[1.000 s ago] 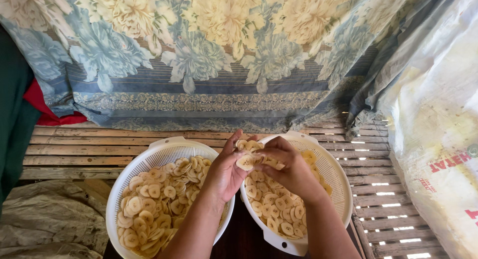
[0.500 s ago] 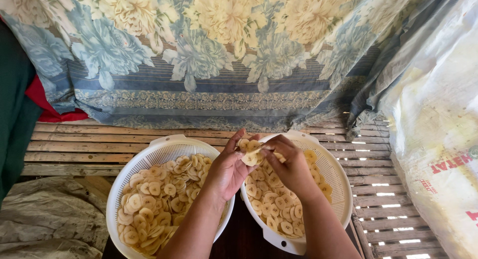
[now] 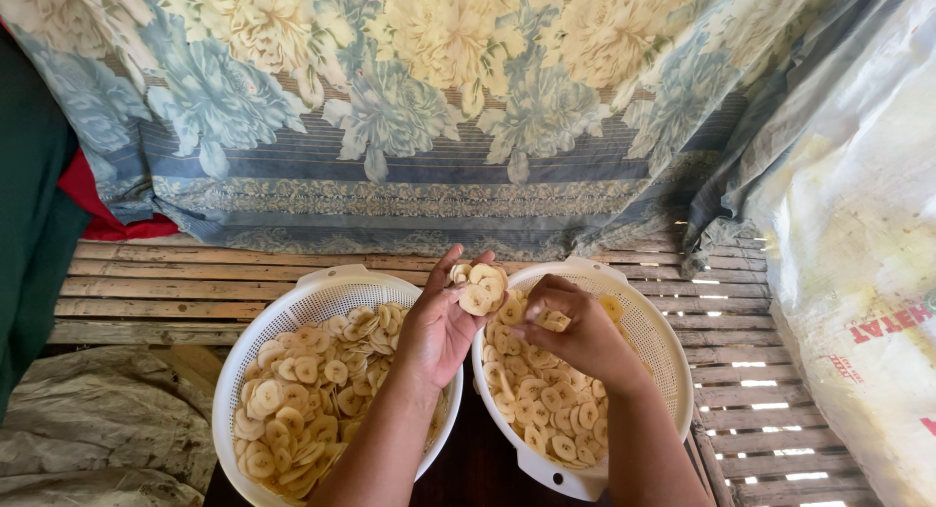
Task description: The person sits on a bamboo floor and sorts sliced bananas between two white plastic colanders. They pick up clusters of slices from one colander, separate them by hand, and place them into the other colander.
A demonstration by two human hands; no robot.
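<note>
Slices (image 3: pixel 478 288), pale yellow rounds, clumped in left hand (image 3: pixel 444 322); right hand (image 3: pixel 570 327) pinches one.

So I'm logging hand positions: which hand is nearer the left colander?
Left. The left hand, holding a clump of banana slices, hovers over the left colander's right rim; the right hand is over the right colander.

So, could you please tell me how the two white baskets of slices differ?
The left basket is heaped nearly to its rim with slices; the right basket holds a shallower layer, its far wall bare. The left hand covers part of the left basket, the right hand the right. Both are white mesh.
</note>
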